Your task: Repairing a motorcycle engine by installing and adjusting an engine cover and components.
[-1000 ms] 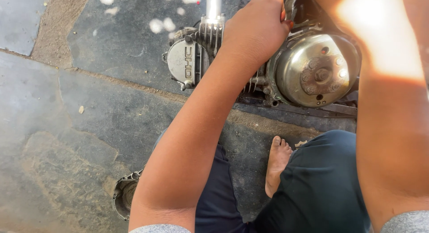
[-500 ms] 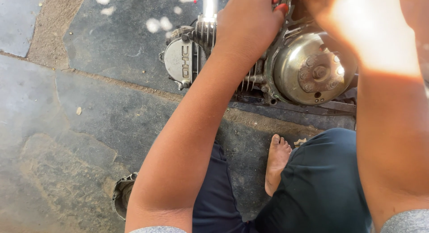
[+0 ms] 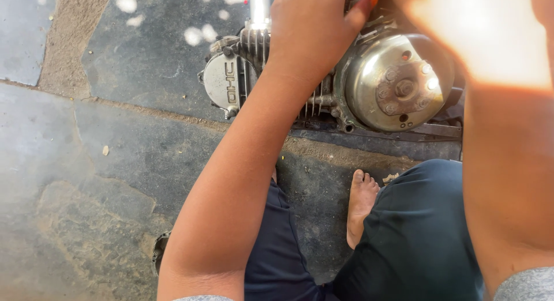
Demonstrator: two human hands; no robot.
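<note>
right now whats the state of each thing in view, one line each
left hand: resting on top of the engine, fingers curled, grip hidden
right hand: washed out by glare, cannot tell
engine: lying on the stone floor, finned cylinder pointing left
round metal rotor: exposed, facing the camera
bare foot: flat on the floor beside the engine
stone floor: dusty

Left hand [image 3: 314, 33] grips top of small engine [image 3: 369, 82] on stone floor [image 3: 86, 162]
</note>
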